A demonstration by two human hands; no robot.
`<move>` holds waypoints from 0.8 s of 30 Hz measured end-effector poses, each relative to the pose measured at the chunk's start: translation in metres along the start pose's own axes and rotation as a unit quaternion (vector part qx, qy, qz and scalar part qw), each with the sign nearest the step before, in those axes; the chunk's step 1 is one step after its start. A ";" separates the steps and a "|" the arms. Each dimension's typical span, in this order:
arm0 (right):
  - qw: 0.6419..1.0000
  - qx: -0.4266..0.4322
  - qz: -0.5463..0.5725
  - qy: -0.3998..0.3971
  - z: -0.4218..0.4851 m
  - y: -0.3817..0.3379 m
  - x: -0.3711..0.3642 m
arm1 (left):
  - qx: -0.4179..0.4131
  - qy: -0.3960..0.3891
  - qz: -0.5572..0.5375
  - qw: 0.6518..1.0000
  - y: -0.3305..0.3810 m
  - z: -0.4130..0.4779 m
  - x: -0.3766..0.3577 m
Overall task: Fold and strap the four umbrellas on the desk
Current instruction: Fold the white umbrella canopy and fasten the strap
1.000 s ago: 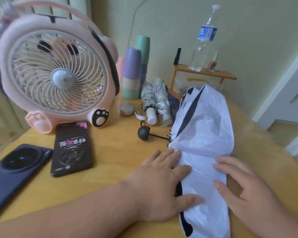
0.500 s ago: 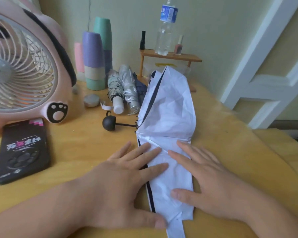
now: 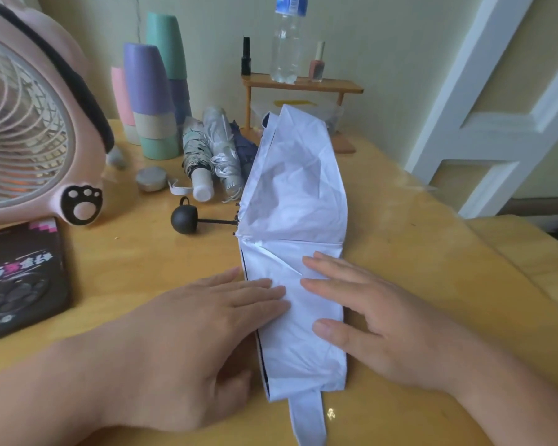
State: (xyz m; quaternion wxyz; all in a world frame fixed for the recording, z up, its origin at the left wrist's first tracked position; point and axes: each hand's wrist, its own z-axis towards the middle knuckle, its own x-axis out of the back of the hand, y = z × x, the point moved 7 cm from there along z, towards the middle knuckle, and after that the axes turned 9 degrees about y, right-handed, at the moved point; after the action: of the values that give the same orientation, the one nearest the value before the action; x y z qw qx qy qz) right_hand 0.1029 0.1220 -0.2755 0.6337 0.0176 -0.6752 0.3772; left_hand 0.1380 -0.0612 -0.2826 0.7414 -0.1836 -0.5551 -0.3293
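A white umbrella (image 3: 290, 201) with dark edging lies flattened lengthwise on the wooden desk (image 3: 416, 252). Its black round handle (image 3: 184, 219) sticks out to the left and its white strap (image 3: 306, 416) hangs at the near end. My left hand (image 3: 203, 329) lies flat with straight fingers pressing the canopy's left side. My right hand (image 3: 377, 320) lies flat on the canopy's right side, fingers spread. Three rolled umbrellas lie behind: a patterned one (image 3: 194, 152), a silver one (image 3: 221, 146) and a dark blue one (image 3: 245, 149).
A pink fan (image 3: 29, 123) stands at the left, with a black phone (image 3: 20, 278) before it. Stacked cups (image 3: 152, 101) stand at the back. A small wooden shelf (image 3: 303, 86) carries a water bottle (image 3: 285, 43) and nail polish. A small grey tin (image 3: 151, 179) lies near the cups.
The view has swung right and closer. Both hands have slid along the canopy, flattening its near half into a narrower strip; the strap now shows at the near end.
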 end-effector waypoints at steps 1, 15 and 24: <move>1.000 -0.004 0.000 0.003 0.000 0.002 0.001 | 0.006 -0.005 0.000 1.000 0.001 0.001 0.000; 0.995 0.019 0.088 -0.041 -0.009 0.005 0.009 | 0.090 0.086 -0.106 0.987 0.008 0.025 0.016; 0.935 -0.050 0.209 0.281 0.032 0.023 0.023 | 0.358 0.143 -0.300 0.873 -0.056 0.078 0.046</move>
State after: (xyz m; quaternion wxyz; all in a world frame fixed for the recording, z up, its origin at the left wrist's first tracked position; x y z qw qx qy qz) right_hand 0.0600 0.1318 -0.2642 0.7040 -0.2626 -0.4764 0.4565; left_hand 0.0523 -0.0642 -0.2192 0.6931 0.3186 -0.5514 -0.3377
